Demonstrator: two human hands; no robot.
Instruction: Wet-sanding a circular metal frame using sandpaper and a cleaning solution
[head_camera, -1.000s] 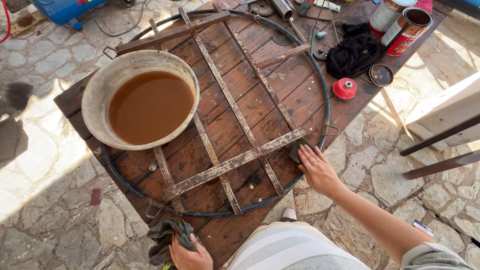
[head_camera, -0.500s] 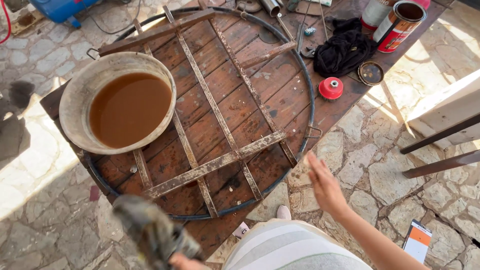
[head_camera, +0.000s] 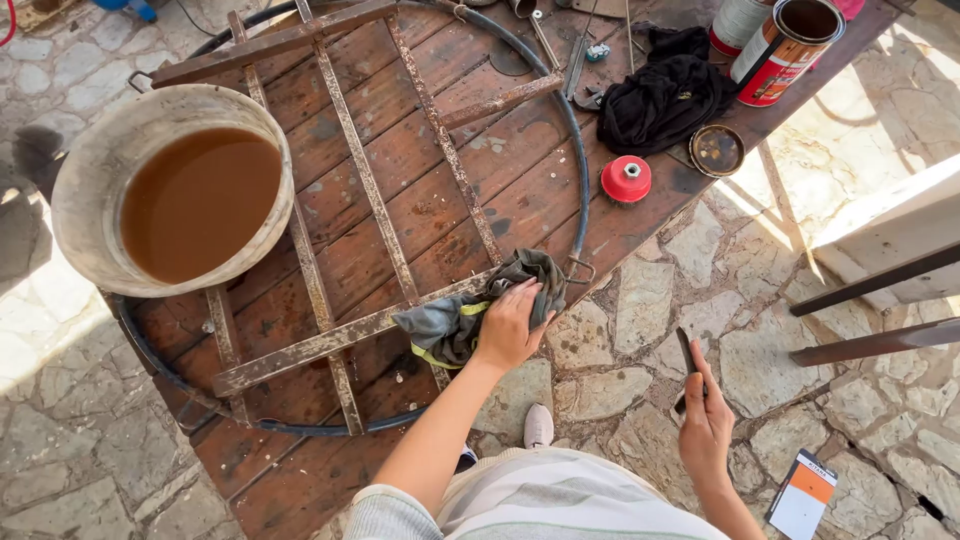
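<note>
My left hand (head_camera: 510, 325) presses a crumpled grey rag with a yellow-green stripe (head_camera: 455, 320) onto a rusty flat bar of the round metal grate (head_camera: 365, 175). The grate lies on a worn wooden tabletop (head_camera: 520, 195). My right hand (head_camera: 705, 420) hovers off the table over the stone floor. Its fingers are closed around a thin dark flat tool (head_camera: 688, 352) that points upward.
A metal basin of brown liquid (head_camera: 85, 175) sits on the grate at the left. A red cup wire brush (head_camera: 626, 178), a round lid (head_camera: 716, 150), a black cloth (head_camera: 660, 95) and an open can (head_camera: 790, 40) are at the table's right end. An orange-and-white card (head_camera: 802, 495) lies on the floor.
My left hand has brought the rag up from below the table and set it on the grate bar. My right hand left the table edge and moved right, over the floor.
</note>
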